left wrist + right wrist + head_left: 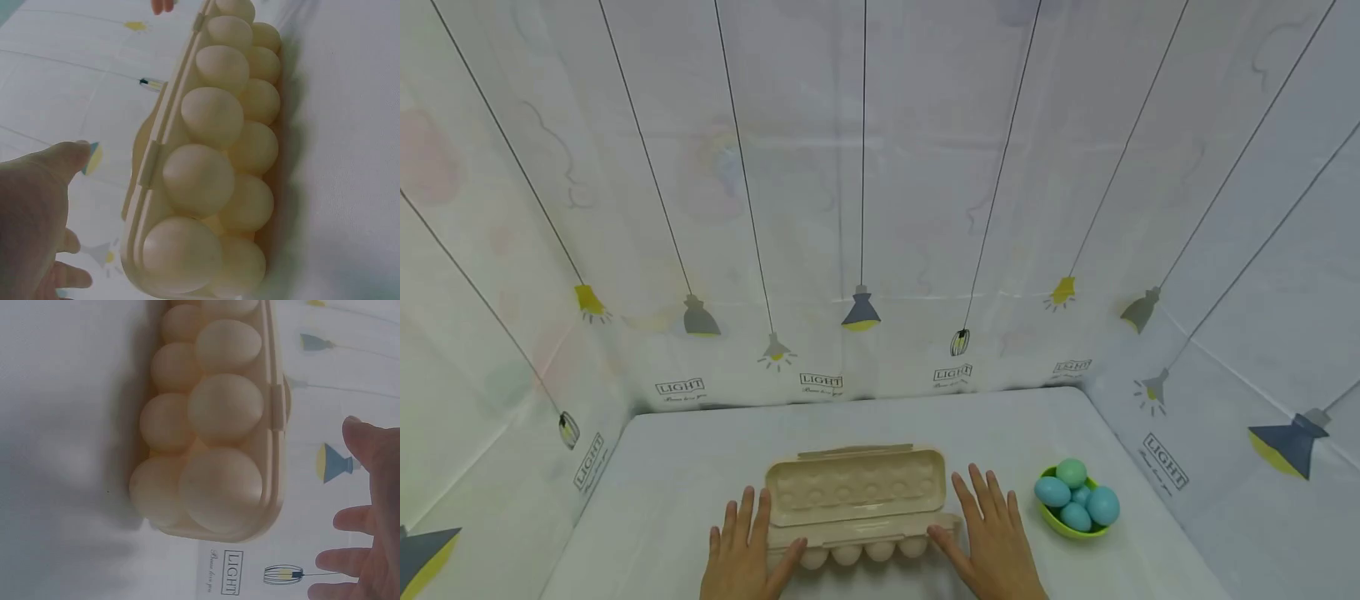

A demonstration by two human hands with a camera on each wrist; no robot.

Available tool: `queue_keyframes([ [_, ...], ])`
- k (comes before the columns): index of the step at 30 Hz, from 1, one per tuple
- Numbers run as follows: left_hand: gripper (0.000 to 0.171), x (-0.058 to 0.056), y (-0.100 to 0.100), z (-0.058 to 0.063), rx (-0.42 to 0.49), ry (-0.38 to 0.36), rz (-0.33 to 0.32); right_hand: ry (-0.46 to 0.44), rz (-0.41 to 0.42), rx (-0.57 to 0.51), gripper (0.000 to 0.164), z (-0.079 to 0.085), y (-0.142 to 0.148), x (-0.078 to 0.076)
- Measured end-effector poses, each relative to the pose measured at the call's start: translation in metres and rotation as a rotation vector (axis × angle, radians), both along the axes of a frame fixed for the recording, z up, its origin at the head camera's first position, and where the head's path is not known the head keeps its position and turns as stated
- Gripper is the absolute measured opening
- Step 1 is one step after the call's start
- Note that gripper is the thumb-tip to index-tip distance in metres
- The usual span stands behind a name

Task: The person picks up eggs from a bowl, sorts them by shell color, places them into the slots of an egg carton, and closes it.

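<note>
A beige egg carton (850, 532) lies in front of me with its long, dimpled panel (854, 487) spread out toward the back. Along its near side bulge several rounded, egg-shaped forms (197, 178); whether they are eggs or moulded cups I cannot tell. At the carton's left end is my left hand (741, 550), fingers spread and straight, holding nothing. My right hand (996, 537) is at the opposite end in the same pose, its thumb near the front right corner. Both wrist views show the hands apart from the carton.
To the right of my right hand stands a small yellow-green bowl (1063, 527) heaped with several blue and green eggs (1103, 506). White cloth covers the table (700, 442). Behind and beside it hang pale sheets (910, 208) printed with lamps.
</note>
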State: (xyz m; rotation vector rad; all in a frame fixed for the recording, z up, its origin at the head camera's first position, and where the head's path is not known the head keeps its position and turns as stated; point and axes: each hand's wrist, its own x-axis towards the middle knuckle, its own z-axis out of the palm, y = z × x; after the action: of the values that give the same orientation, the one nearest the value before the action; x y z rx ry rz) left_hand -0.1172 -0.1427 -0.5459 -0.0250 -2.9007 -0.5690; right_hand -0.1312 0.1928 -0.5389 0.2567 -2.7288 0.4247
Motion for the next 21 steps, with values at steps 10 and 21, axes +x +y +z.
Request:
queue_keyframes([
  [10,0.094,-0.002,-0.002,0.003,0.185,-0.159,0.053,-0.039,-0.017,-0.002,0.078,0.004,0.008,0.003],
  [21,0.107,-0.009,-0.013,0.000,0.310,-0.322,0.085,0.088,0.014,0.002,0.086,-0.003,0.029,-0.009],
])
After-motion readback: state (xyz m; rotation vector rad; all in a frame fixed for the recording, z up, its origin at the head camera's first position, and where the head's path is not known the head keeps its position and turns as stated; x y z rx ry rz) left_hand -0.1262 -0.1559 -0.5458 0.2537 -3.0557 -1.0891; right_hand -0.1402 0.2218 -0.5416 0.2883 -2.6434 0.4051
